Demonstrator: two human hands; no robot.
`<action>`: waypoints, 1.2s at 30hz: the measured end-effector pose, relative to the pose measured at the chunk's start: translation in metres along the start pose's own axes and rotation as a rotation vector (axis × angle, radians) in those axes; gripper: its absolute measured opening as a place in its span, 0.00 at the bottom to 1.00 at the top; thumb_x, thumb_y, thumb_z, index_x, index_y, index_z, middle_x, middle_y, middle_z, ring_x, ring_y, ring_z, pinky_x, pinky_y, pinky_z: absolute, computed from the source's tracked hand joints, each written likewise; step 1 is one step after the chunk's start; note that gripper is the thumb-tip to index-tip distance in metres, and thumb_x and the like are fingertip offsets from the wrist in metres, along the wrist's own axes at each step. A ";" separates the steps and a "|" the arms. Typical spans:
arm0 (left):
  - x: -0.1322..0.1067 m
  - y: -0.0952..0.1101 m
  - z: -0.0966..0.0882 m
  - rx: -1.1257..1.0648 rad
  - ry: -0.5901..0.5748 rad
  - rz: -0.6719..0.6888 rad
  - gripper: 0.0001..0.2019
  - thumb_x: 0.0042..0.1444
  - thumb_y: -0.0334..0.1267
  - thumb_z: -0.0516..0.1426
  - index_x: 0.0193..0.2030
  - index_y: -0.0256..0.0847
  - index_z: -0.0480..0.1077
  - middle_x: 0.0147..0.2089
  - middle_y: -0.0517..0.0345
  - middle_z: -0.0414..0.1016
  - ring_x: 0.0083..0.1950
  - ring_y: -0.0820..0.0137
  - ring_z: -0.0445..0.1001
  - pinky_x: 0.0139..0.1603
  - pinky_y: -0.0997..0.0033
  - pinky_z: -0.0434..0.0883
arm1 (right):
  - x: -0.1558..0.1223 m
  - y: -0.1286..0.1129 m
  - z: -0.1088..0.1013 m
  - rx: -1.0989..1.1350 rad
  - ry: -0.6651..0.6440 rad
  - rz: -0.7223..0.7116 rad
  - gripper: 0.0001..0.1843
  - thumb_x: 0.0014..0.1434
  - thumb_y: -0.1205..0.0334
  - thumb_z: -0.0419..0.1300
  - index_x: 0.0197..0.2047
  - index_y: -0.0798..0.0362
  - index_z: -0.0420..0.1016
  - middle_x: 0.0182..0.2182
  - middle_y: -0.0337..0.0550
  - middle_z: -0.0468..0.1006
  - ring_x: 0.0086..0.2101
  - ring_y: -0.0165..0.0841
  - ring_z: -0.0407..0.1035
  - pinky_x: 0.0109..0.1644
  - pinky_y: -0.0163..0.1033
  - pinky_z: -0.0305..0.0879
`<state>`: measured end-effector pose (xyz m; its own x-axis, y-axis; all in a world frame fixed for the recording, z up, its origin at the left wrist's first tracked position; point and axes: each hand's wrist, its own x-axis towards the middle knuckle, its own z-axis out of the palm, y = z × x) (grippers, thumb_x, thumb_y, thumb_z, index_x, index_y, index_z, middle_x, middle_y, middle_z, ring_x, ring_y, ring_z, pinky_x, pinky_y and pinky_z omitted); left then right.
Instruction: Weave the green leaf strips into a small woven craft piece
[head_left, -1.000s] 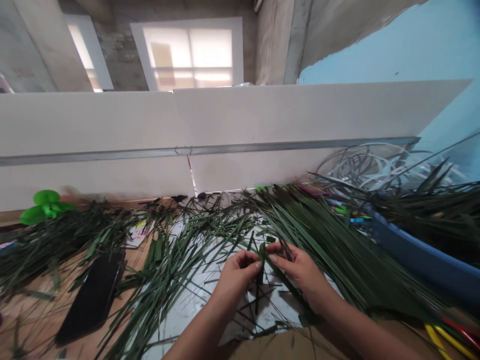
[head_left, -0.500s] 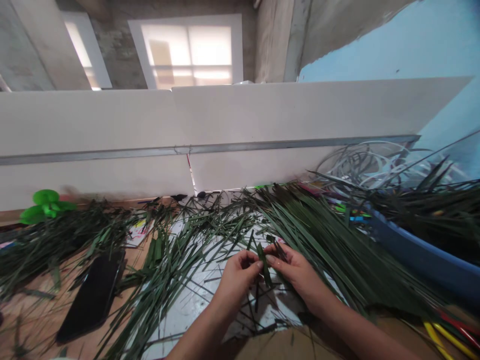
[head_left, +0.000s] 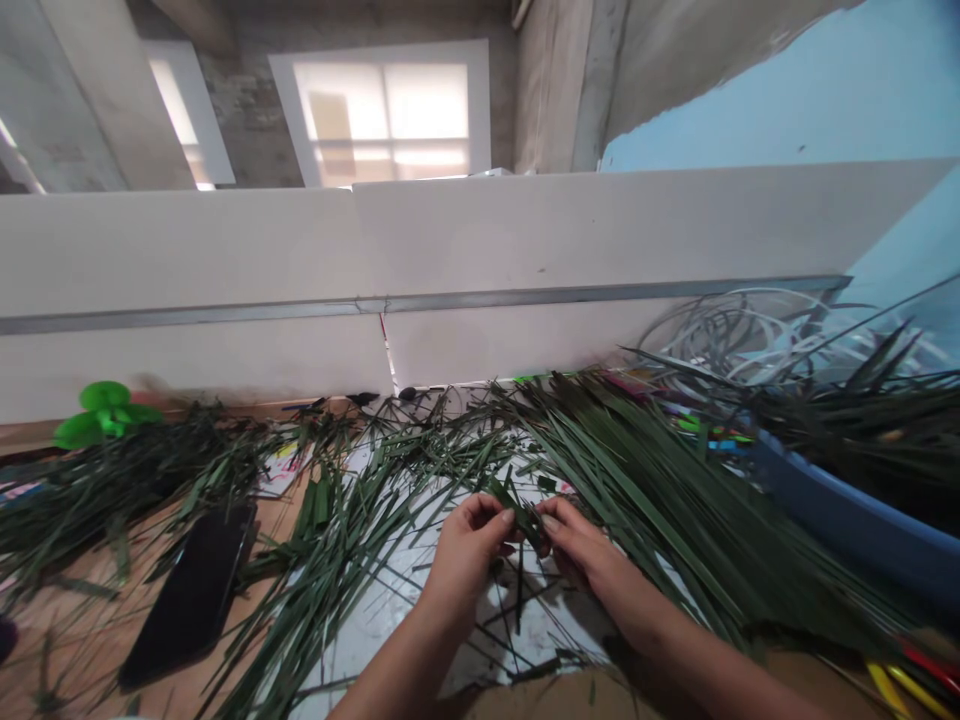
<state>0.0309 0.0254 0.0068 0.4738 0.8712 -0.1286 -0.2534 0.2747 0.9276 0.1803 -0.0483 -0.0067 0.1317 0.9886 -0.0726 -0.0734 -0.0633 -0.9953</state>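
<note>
Both hands pinch one short leaf strip (head_left: 514, 503), fingertips closed on it: the left hand (head_left: 461, 558) at its 9 o'clock, the right hand (head_left: 592, 562) at its 3 o'clock. A second ago the strip stood upright. Now it leans toward 10 o'clock above the white sheet (head_left: 397, 610), so I judge that the fingers are turning or folding it.

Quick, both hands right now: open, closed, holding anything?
Left hand: closed, fingertips pinching a narrow dark green leaf strip.
Right hand: closed, pinching the same leaf strip.
</note>
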 end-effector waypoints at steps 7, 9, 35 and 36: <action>0.000 -0.002 0.004 -0.046 -0.033 0.009 0.22 0.32 0.46 0.74 0.26 0.37 0.70 0.25 0.60 0.74 0.27 0.74 0.71 0.29 0.77 0.64 | 0.003 0.011 -0.002 0.005 -0.041 -0.003 0.27 0.57 0.33 0.59 0.44 0.48 0.66 0.25 0.32 0.67 0.22 0.26 0.49 0.26 0.36 0.40; 0.000 -0.004 0.005 -0.042 -0.034 0.008 0.22 0.30 0.46 0.74 0.26 0.37 0.69 0.24 0.61 0.73 0.27 0.75 0.70 0.29 0.77 0.64 | 0.004 0.012 -0.002 0.016 -0.050 0.013 0.29 0.55 0.31 0.60 0.44 0.49 0.66 0.25 0.32 0.67 0.21 0.25 0.49 0.26 0.35 0.40; 0.003 -0.014 0.006 -0.029 0.012 0.038 0.19 0.33 0.44 0.72 0.24 0.38 0.68 0.20 0.60 0.73 0.23 0.75 0.68 0.26 0.76 0.62 | 0.003 0.006 0.006 0.090 0.011 0.019 0.30 0.48 0.31 0.66 0.32 0.50 0.65 0.18 0.28 0.59 0.20 0.24 0.46 0.24 0.34 0.38; 0.003 -0.015 0.006 -0.027 0.006 0.040 0.20 0.33 0.44 0.72 0.24 0.38 0.68 0.21 0.59 0.74 0.23 0.75 0.68 0.26 0.76 0.61 | 0.003 0.006 0.006 0.083 0.017 0.016 0.30 0.48 0.31 0.66 0.31 0.50 0.65 0.18 0.29 0.59 0.20 0.24 0.46 0.24 0.34 0.38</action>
<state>0.0414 0.0218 -0.0052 0.4581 0.8840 -0.0938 -0.2949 0.2507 0.9220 0.1745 -0.0446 -0.0122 0.1464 0.9851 -0.0902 -0.1576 -0.0668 -0.9852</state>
